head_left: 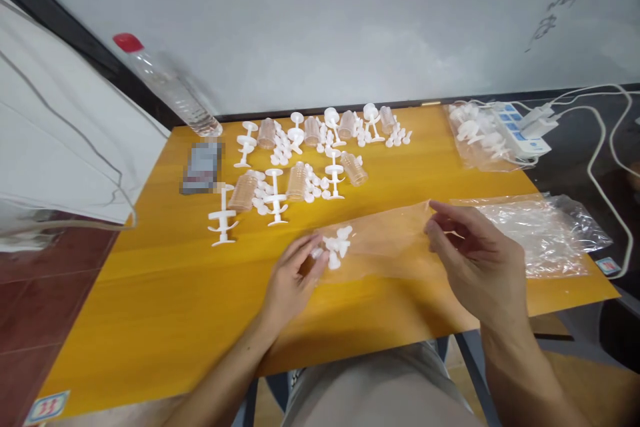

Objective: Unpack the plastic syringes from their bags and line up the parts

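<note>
Between my hands a clear plastic bag [390, 240] is stretched just above the table front. Several small white plastic pieces [338, 248] lie in its left end. My left hand [293, 280] is closed on that end, fingertips against the pieces. At the opposite end, my right hand [480, 260] pinches the bag's upper corner between thumb and fingers. Beyond them stand rows of sets, each with a white plunger-like part [275, 197] and a ribbed clear cylinder [297, 181]. Small white nozzle-like pieces [315, 184] lie beside most of the cylinders.
A pile of flat clear bags [535, 233] lies to the right. Behind it are a bag of white parts [475, 130] and a power strip [520, 133] with cables. A red-capped bottle [175, 93] and a blurred grey object [203, 167] are at the back left.
</note>
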